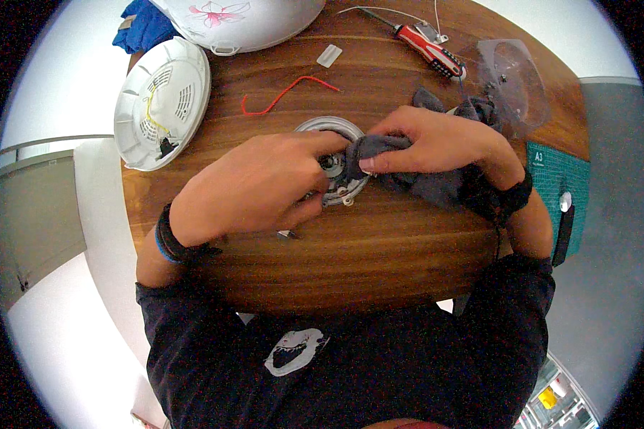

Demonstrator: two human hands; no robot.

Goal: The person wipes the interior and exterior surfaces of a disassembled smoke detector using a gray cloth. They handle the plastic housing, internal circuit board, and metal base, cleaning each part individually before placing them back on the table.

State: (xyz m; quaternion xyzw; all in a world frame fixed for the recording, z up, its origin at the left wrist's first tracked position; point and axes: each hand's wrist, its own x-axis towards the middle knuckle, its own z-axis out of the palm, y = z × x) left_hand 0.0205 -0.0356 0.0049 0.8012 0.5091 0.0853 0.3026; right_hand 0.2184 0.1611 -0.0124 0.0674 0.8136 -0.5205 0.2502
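Observation:
A round silvery metal part [353, 191] with a ringed rim and a dark recessed centre lies on the table in front of me. My left hand [254, 182] grips it from the left, its fingers bent over the rim and into the middle. A dark grey cloth [426, 186] is bunched in my right hand [440, 139], pinched between thumb and fingers. The cloth's folded end presses against the right side of the metal part. My hands hide much of the part's centre.
On the wooden table [265, 275] lie a red wire [286, 91], a small white plate [329, 56] and a red-black screwdriver [429, 51]. A white vented cover [193, 79] stands left, below a large white flowered shell [265, 25]. At right are a clear plastic tray [511, 64] and a green cutting mat [576, 182].

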